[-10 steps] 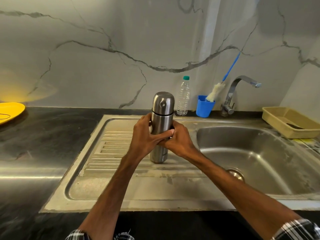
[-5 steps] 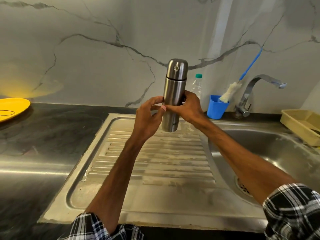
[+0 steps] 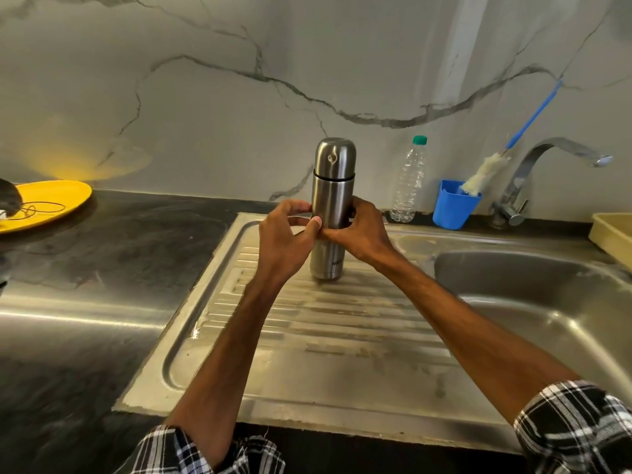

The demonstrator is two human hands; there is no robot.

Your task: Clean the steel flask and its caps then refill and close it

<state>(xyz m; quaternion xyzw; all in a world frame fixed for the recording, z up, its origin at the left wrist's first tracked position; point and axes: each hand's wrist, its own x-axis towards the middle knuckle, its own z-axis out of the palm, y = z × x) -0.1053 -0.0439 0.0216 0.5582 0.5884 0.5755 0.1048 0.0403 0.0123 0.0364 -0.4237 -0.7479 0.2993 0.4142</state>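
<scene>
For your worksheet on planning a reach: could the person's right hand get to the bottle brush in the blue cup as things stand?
Probably yes, once it lets go of the flask. The right hand is nearest the bottle brush, whose handle sticks up out of the blue cup, with nothing between them but open sink top.

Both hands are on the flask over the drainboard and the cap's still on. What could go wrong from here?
1. The steel flask is pinched mid-body mostly by fingertips of the left hand and right hand; that smooth wall could slip when the outer cap gets twisted.
2. It stands on the ridged drainboard; uneven footing could tip it toward the sink basin.
3. The plastic water bottle stands close behind; a swinging elbow or flask might topple it.
</scene>
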